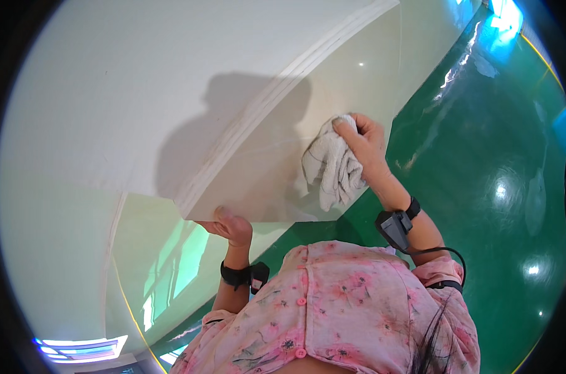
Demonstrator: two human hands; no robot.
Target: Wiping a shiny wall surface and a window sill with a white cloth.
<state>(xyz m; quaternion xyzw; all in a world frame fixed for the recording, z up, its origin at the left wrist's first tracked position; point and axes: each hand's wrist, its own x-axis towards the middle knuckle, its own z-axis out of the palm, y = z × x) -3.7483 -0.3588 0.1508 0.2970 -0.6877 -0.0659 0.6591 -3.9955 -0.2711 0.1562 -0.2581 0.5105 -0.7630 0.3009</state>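
My right hand (369, 142) pinches a crumpled whitish-grey cloth (334, 168) between thumb and fingers. The cloth hangs in folds against the glossy cream lower part of a wall (264, 173); its lower end is loose. At the near end of this wall, my left hand (231, 228) is at the corner edge. Its thumb is raised and blurred over the glossy face, and the other fingertips are partly hidden at the edge. Whether those fingers grip the corner is unclear. A white trim strip (245, 126) runs along the top of the cream part.
Above the trim is a plain white wall (100, 93) with my shadow across it. A shiny green floor (465, 177) lies to the right. Another wall (156, 266) with window reflections stands at lower left. Black devices (395, 226) are strapped to both my forearms, one with a cable.
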